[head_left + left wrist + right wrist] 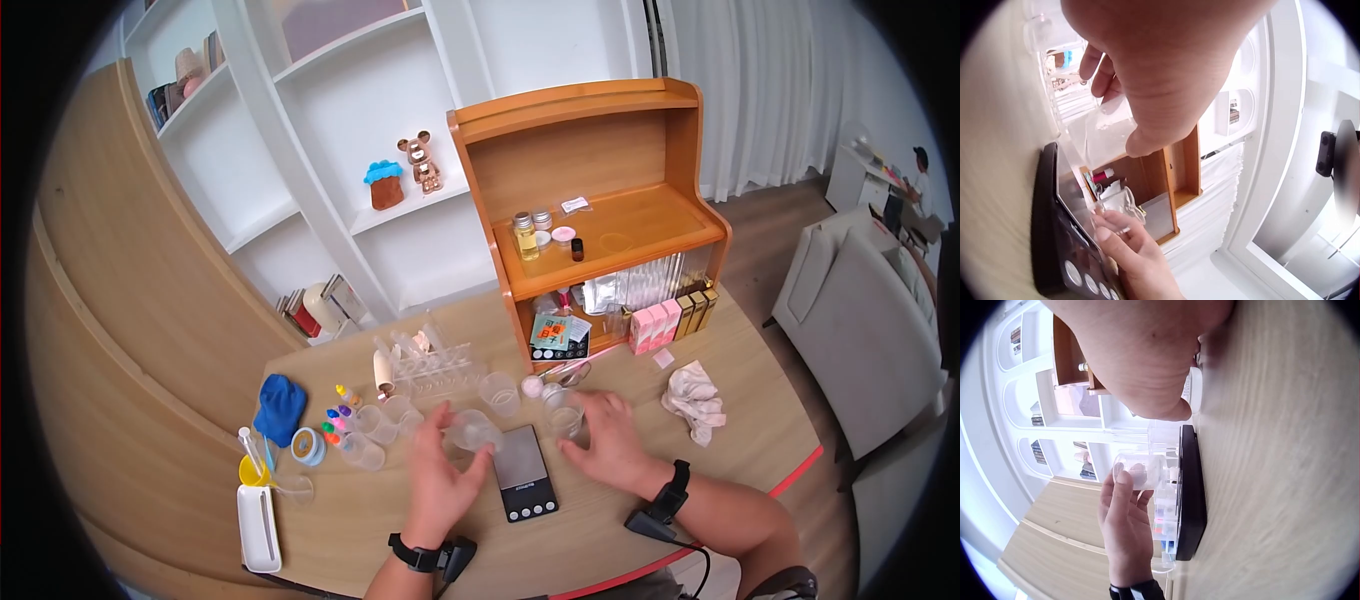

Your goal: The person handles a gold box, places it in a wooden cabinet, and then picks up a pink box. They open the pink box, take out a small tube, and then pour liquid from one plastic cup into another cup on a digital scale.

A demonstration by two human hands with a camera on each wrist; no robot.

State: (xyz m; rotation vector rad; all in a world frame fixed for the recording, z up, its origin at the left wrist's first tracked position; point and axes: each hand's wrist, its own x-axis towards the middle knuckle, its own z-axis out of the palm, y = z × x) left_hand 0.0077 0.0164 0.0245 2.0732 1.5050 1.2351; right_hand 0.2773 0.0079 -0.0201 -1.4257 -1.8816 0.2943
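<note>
My left hand (pixel 440 478) holds a clear plastic cup (pixel 473 430) between thumb and fingers, at the far left edge of a black digital scale (pixel 520 462). In the right wrist view this cup (pixel 1142 471) shows beside the scale's plate. To the right of the scale, my right hand (pixel 612 448) grips another clear cup (pixel 562 420) by its side. Printed markings show on that cup (pixel 1194 389) in the right wrist view, where the hand's far fingers are hidden. The scale's silver plate carries nothing.
More clear cups (pixel 500 395), small dropper bottles (pixel 340 420) with coloured caps and a clear rack (pixel 440 370) stand behind and left. A wooden shelf unit (pixel 600 180) holds jars and boxes. Crumpled tissue (pixel 694 402) lies right, a white tray (pixel 259 530) far left.
</note>
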